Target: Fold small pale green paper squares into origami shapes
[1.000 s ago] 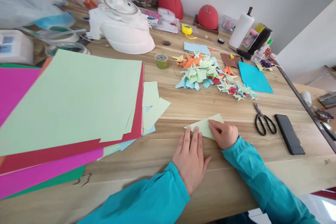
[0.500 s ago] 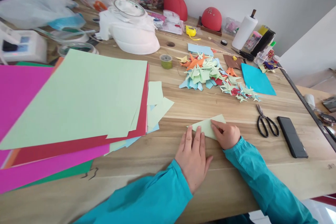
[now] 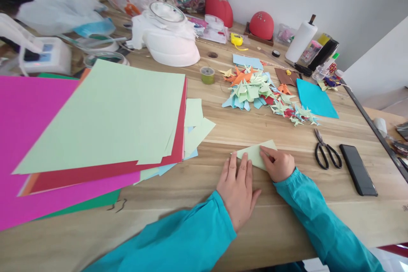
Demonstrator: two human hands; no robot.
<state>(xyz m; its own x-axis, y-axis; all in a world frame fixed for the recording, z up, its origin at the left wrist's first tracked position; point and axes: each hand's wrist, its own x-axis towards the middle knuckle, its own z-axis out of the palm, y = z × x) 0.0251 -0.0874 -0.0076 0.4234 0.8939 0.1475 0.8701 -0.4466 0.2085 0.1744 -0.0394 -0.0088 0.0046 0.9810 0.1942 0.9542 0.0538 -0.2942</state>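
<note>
A folded piece of pale green paper [image 3: 255, 154] lies flat on the wooden table in front of me. My left hand [image 3: 237, 189] is stretched out, palm down, its fingertips resting on the paper's near left edge. At the right end of the paper, my right hand [image 3: 278, 163] is closed, thumb and forefinger pinching the sheet; its other fingers are curled under. Beyond the hands is a heap of small folded paper shapes [image 3: 251, 89] in green, orange, blue and red. Black-handled scissors [image 3: 327, 151] lie to the right of my right hand.
Large coloured sheets [image 3: 117, 114] are stacked on the left, with smaller paper pieces [image 3: 199, 134] poking out. A black phone [image 3: 358, 170] lies at the right. Farther back are a thread spool [image 3: 207, 75], a turquoise sheet [image 3: 317, 98], a yellow tape measure [image 3: 236, 40] and a red pincushion [image 3: 261, 25].
The view has shifted slightly, so everything sits a little farther right in the picture. Both hands keep about the same place on the green paper.
</note>
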